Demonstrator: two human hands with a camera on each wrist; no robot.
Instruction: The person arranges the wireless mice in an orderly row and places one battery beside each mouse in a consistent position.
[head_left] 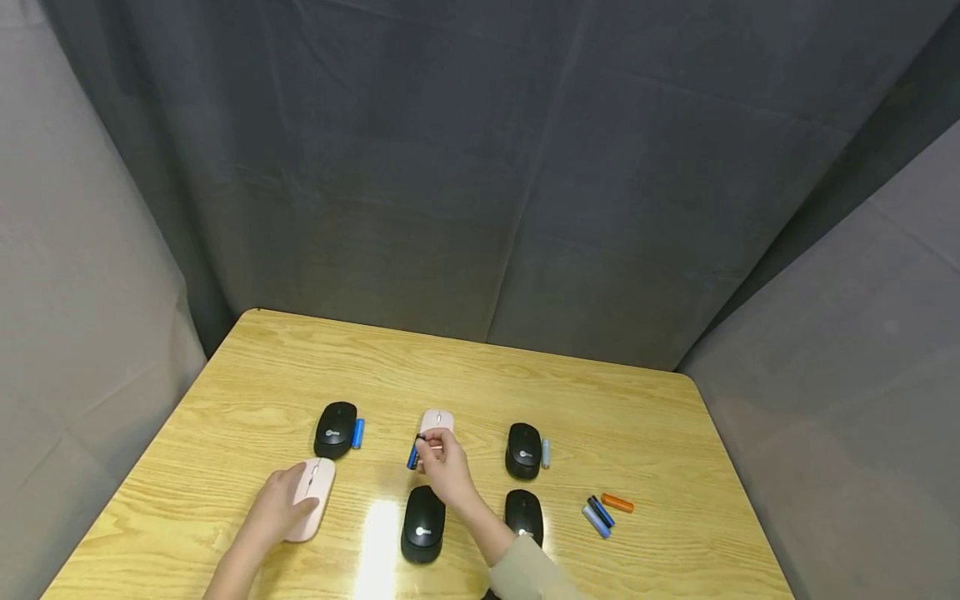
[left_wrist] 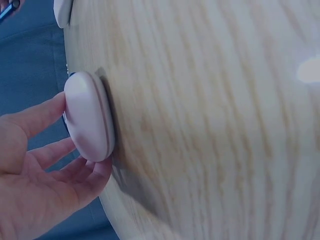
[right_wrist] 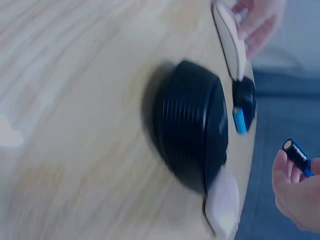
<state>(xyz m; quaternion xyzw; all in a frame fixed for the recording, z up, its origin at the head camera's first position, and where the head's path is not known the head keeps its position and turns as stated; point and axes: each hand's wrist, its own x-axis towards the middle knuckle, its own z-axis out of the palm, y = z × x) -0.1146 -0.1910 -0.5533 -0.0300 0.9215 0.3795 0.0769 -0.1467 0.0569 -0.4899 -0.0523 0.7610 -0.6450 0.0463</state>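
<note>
My left hand (head_left: 272,510) grips a pale pink computer mouse (head_left: 315,500) by its sides on the wooden table. The left wrist view shows the thumb on one side of the mouse (left_wrist: 89,117) and the other fingers at its far side and end. My right hand (head_left: 450,479) pinches a blue and black battery (head_left: 412,457) by one end, in front of a second pink mouse (head_left: 437,420). In the right wrist view one flat end of that battery (right_wrist: 297,156) shows, held above the table.
Black mice stand at the back left (head_left: 336,429), front middle (head_left: 423,525), back right (head_left: 522,451) and front right (head_left: 523,512), the last partly behind my right forearm. A blue battery (head_left: 358,433) and a pale battery (head_left: 545,453) lie beside two mice. Loose batteries (head_left: 617,502) lie at the right.
</note>
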